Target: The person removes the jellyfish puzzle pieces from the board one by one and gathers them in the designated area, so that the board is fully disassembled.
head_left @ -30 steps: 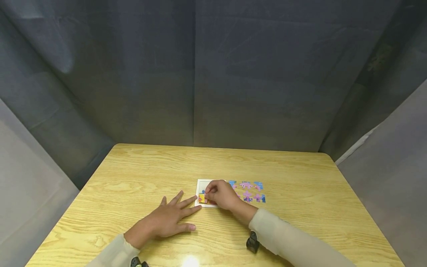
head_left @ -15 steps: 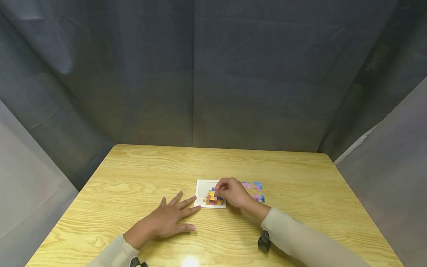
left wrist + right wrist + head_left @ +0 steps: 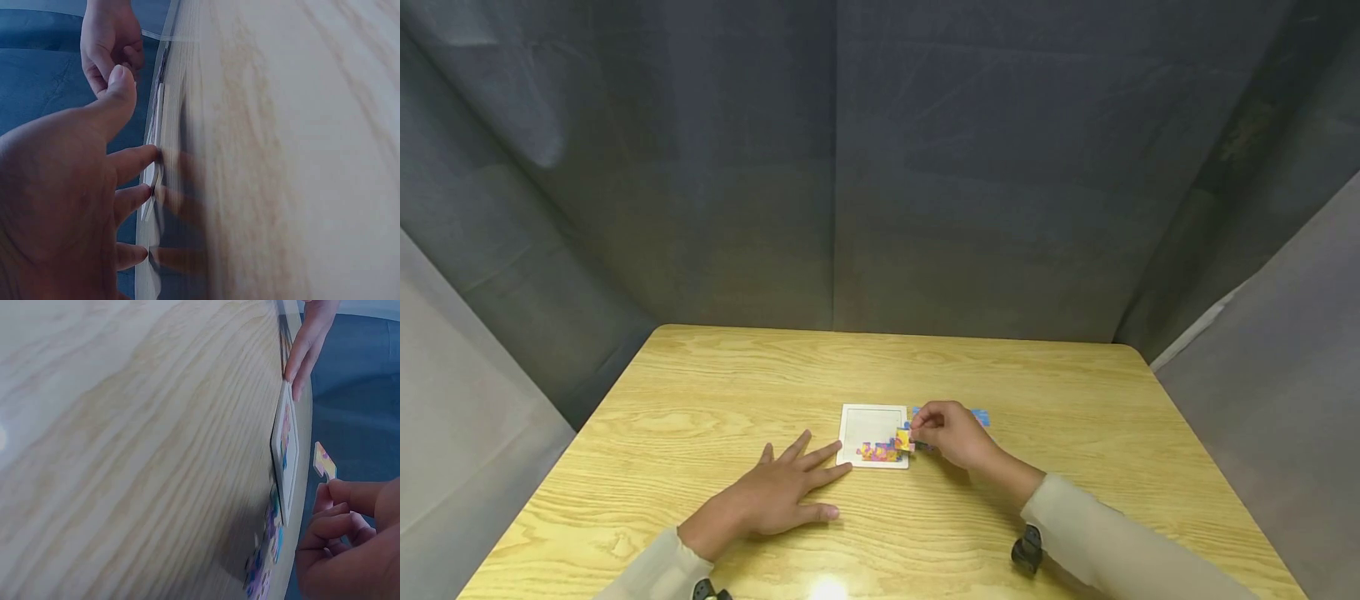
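Observation:
My right hand (image 3: 953,435) pinches a yellow jigsaw piece (image 3: 903,439) between thumb and fingertips. In the right wrist view that piece is raised off the table, above the right side of a white puzzle frame (image 3: 874,413). Several joined pieces (image 3: 880,452) in yellow, pink and purple lie along the frame's lower edge. My left hand (image 3: 778,492) rests spread on the table, with fingertips touching the frame's left edge; the left wrist view shows its fingers (image 3: 132,164) straight.
More loose pieces, blue (image 3: 981,417) and purple (image 3: 269,531), lie to the right of the frame, mostly hidden behind my right hand. The wooden table (image 3: 760,367) ends at a dark grey curtain (image 3: 737,208).
My right hand has moved right with the yellow piece, from the frame's lower left corner to its right edge, uncovering the joined pieces. The left hand stays put.

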The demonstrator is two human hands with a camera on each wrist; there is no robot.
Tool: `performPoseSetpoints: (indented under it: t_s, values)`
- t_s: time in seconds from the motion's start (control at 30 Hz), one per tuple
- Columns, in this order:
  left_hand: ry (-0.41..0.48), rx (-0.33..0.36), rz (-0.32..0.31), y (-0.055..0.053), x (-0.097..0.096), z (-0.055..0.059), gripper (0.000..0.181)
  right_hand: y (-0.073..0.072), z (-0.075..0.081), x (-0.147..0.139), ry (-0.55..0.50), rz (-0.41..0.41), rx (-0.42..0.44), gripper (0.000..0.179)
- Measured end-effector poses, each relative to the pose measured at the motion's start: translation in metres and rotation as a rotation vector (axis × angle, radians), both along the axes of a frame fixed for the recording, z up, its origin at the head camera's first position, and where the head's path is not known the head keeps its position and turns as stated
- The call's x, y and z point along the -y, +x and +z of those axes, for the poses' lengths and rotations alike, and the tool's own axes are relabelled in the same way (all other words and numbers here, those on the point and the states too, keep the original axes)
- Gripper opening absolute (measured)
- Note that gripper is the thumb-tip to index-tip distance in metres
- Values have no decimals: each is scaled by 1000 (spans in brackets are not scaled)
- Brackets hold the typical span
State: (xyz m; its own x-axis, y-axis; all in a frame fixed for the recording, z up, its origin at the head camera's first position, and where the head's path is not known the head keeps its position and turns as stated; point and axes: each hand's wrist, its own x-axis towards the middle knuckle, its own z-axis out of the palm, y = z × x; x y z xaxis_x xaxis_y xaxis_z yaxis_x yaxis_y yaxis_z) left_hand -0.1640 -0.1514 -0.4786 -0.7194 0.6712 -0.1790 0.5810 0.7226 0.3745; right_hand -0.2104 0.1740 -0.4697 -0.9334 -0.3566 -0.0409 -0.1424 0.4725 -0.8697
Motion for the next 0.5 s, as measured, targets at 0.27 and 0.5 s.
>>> performPoseSetpoints:
  t_s: [0.27, 0.5]
  values:
    - [4, 2, 2, 0, 0, -1, 70, 9, -6, -17, -5, -9, 1, 8]
    - [4, 1, 0, 0, 0, 0, 69, 17, -13, -27, 4, -14, 14, 6]
